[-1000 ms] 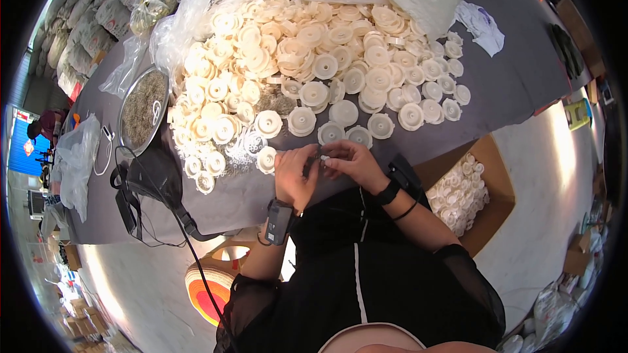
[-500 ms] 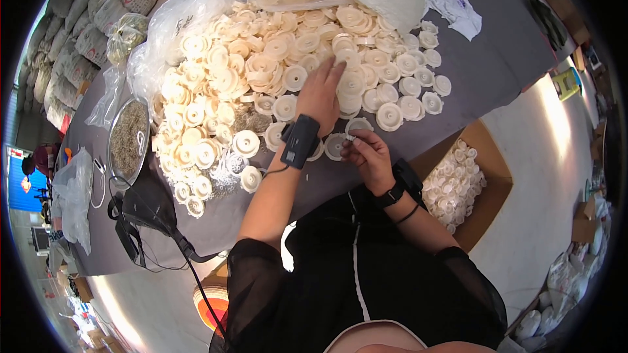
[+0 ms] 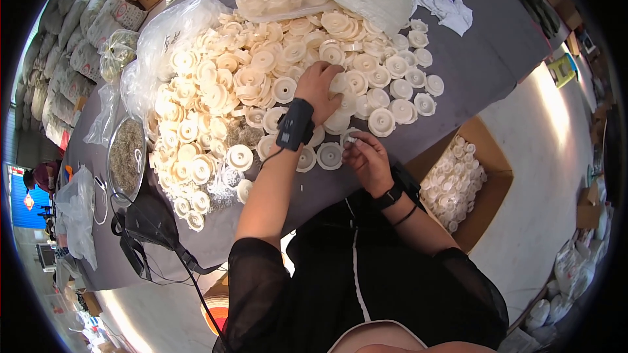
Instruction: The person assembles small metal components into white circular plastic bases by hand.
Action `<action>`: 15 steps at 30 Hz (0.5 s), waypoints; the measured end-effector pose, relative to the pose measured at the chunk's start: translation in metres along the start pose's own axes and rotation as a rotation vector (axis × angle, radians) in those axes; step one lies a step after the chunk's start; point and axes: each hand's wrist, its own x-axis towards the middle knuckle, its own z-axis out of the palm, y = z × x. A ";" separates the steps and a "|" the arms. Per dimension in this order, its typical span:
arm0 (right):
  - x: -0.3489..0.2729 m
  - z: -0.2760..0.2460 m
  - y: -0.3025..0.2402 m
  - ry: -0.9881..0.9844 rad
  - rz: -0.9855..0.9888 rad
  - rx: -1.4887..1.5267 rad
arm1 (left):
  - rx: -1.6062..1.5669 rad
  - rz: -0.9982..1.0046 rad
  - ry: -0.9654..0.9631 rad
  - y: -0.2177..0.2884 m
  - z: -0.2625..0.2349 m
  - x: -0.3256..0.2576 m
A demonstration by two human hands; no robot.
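Left hand [image 3: 320,85] palm-down, fingers closing on flat cream plastic discs [image 3: 261,78] heaped on grey surface [image 3: 484,65]. Right hand [image 3: 367,157] fingers pinch small white part [image 3: 350,138]; its long axis unclear.

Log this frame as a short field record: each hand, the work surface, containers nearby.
left hand: stretched out onto the pile of cream plastic discs, fingers curled on one
right hand: near the table edge, pinching a small white part
surface: grey table
containers: cardboard box of discs to the right; metal bowl to the left
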 end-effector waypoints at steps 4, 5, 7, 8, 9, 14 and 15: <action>0.004 -0.001 -0.003 0.004 -0.033 0.009 | 0.064 -0.140 0.087 0.023 -0.006 -0.016; 0.004 -0.001 -0.003 0.002 -0.032 0.012 | 0.043 -0.216 0.101 0.027 -0.009 -0.021; 0.004 0.000 -0.002 0.014 -0.021 -0.027 | 0.047 -0.255 0.137 0.028 -0.010 -0.031; 0.003 0.001 -0.002 0.013 -0.023 -0.026 | 0.048 -0.292 0.173 0.026 -0.010 -0.035; 0.003 0.001 -0.001 0.012 -0.031 -0.039 | 0.049 -0.289 0.173 0.023 -0.010 -0.039; 0.003 0.006 0.001 0.014 -0.060 -0.066 | -0.260 -0.378 0.359 0.029 -0.020 -0.056; 0.002 0.007 0.001 0.011 -0.070 -0.087 | -0.252 -0.448 0.381 0.030 -0.022 -0.062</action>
